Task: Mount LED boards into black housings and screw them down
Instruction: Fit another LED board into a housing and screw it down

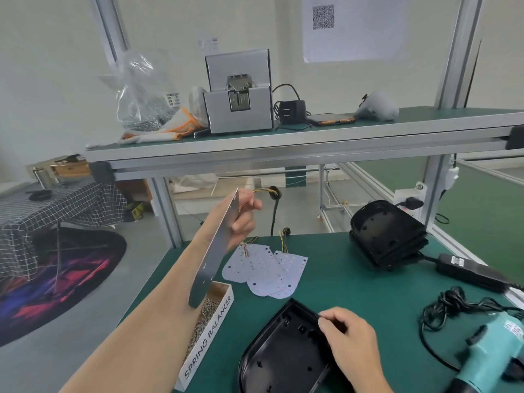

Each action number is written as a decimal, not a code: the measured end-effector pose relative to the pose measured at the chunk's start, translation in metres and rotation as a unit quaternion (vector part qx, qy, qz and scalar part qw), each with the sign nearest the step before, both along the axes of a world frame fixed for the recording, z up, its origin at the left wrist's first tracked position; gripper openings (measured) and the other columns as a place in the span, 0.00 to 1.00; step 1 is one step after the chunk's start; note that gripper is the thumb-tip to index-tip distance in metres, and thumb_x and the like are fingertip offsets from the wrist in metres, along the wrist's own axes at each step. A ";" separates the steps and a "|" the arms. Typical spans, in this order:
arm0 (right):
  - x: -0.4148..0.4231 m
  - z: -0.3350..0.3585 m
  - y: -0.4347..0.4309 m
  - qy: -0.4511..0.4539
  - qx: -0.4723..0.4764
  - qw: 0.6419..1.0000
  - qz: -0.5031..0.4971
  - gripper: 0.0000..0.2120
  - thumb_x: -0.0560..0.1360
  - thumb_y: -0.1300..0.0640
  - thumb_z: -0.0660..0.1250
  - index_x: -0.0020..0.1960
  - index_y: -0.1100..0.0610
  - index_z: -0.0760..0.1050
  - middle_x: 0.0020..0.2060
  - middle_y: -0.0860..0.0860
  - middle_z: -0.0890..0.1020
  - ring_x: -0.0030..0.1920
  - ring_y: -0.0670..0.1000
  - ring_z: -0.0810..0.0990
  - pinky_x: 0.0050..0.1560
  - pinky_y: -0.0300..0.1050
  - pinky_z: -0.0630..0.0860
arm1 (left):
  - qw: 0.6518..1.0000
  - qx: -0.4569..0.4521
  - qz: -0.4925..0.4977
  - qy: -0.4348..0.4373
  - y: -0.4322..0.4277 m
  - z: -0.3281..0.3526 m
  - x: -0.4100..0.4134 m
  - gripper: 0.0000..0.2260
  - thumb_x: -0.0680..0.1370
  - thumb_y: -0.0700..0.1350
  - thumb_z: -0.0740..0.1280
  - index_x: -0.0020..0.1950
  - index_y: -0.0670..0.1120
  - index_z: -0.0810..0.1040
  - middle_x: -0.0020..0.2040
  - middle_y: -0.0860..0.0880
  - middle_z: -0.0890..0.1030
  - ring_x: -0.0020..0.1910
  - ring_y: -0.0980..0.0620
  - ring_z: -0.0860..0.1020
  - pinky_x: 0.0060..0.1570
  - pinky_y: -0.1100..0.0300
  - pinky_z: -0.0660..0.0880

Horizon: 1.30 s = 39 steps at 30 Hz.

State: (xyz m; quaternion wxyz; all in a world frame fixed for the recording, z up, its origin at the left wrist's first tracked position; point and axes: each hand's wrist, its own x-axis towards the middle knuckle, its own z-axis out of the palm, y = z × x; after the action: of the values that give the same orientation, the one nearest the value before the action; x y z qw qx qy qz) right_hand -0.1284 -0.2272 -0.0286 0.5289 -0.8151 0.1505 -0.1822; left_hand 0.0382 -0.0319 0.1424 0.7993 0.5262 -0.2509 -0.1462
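The left hand's fingers (249, 205) are curled round the upper end of an LED board (211, 256) and pinch it, lifted clear of the bench. The board shows its grey metal back. Its long axis slants steeply, with the squared end up under the fingers and the rounded end down over a box of screws (211, 319) marked SPRING BALANCER. Thin yellow and green wires (259, 191) run from the grip to a black grommet (274, 191). The left hand (243, 219) is raised in front of the shelf frame.

The right hand's fingers (330, 319) are bent and pressed together, gripping the right rim of a black housing (280, 355). The housing lies open side up on the near edge of the green bench mat (354, 282), one corner pointing away from the person. The right hand (350, 340) rests over that rim.

Further out lie more loose LED boards (263, 269) with white faces up, a stack of housings (388, 234), a power adapter (472, 270) and a teal electric screwdriver (487, 355) with a coiled cord.

On the upper shelf (312, 137) stand a screw feeder (239, 92), a clear bag (144, 89), gloves (167, 127) and a phone (330, 119). The room beyond has a dark patterned rug (56, 282) and a checked tablecloth (56, 202).
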 end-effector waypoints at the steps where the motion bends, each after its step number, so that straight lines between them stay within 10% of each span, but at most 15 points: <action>1: -0.001 0.002 0.002 0.001 -0.001 1.000 -0.003 0.12 0.71 0.63 0.74 0.34 0.48 0.82 0.37 0.35 0.83 0.44 0.36 0.78 0.43 0.26 0.70 | 1.000 -0.010 -0.008 -0.006 0.001 0.005 -0.009 0.17 0.83 0.44 0.59 0.36 0.47 0.79 0.38 0.44 0.76 0.17 0.60 0.63 0.19 0.69 0.64; 12: 0.002 0.006 0.005 0.014 0.036 0.999 -0.024 0.02 0.73 0.53 0.74 0.45 0.48 0.83 0.39 0.39 0.84 0.47 0.43 0.81 0.50 0.35 0.74 | 0.990 0.078 -0.072 -0.089 0.012 0.036 -0.108 0.07 0.75 0.47 0.73 0.38 0.47 0.81 0.43 0.46 0.85 0.31 0.55 0.74 0.32 0.65 0.72; 18: 0.015 0.057 0.007 -0.070 -0.018 0.997 0.023 0.42 0.76 0.52 0.73 0.81 0.44 0.52 0.65 0.41 0.63 0.52 0.42 0.77 0.55 0.39 0.74 | 0.960 0.080 -0.219 -0.152 0.031 0.040 -0.138 0.08 0.76 0.51 0.74 0.44 0.47 0.83 0.43 0.47 0.84 0.42 0.52 0.81 0.48 0.61 0.76; 21: 0.020 0.089 0.017 -0.137 -0.042 0.983 0.117 0.36 0.80 0.57 0.67 0.81 0.42 0.53 0.63 0.38 0.66 0.47 0.41 0.77 0.52 0.31 0.73 | 0.950 0.090 -0.245 -0.169 0.036 0.035 -0.146 0.07 0.78 0.50 0.71 0.45 0.47 0.82 0.39 0.47 0.82 0.40 0.50 0.78 0.47 0.59 0.74; 27: 0.017 0.109 0.029 -0.096 -0.056 0.981 0.156 0.11 0.85 0.51 0.58 0.53 0.52 0.78 0.50 0.52 0.83 0.53 0.54 0.80 0.53 0.51 0.75 | 0.966 0.051 -0.207 -0.144 0.043 0.020 -0.140 0.09 0.77 0.51 0.72 0.43 0.47 0.81 0.29 0.52 0.76 0.29 0.54 0.71 0.34 0.57 0.60; 31: 0.015 0.108 0.031 -0.114 0.146 0.977 0.108 0.14 0.86 0.58 0.56 0.48 0.58 0.78 0.48 0.56 0.84 0.52 0.58 0.84 0.62 0.56 0.78 | 0.988 0.122 -0.039 -0.087 0.049 0.002 -0.123 0.08 0.72 0.48 0.76 0.40 0.47 0.80 0.28 0.52 0.72 0.27 0.55 0.67 0.32 0.64 0.64; 36: 0.020 0.122 0.038 -0.192 0.495 0.836 0.141 0.12 0.85 0.64 0.56 0.47 0.62 0.75 0.58 0.62 0.82 0.60 0.60 0.82 0.66 0.50 0.77 | 0.921 0.341 0.151 -0.110 0.029 -0.040 -0.105 0.10 0.73 0.34 0.74 0.50 0.42 0.77 0.30 0.53 0.73 0.28 0.57 0.69 0.33 0.64 0.68; 39: 0.013 0.129 0.041 -0.206 0.489 0.822 0.209 0.12 0.86 0.62 0.55 0.49 0.64 0.74 0.57 0.66 0.82 0.57 0.62 0.83 0.58 0.48 0.81 | 0.890 0.392 0.192 -0.132 0.013 -0.055 -0.096 0.25 0.74 0.32 0.70 0.65 0.53 0.70 0.35 0.49 0.74 0.32 0.53 0.71 0.36 0.59 0.68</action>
State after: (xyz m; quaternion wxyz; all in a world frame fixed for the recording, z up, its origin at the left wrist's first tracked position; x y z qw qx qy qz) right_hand -0.1152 -0.1861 0.1006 0.9021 -0.4052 -0.0667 -0.1329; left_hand -0.0580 -0.0190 0.0876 0.5002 0.8490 -0.1701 -0.0052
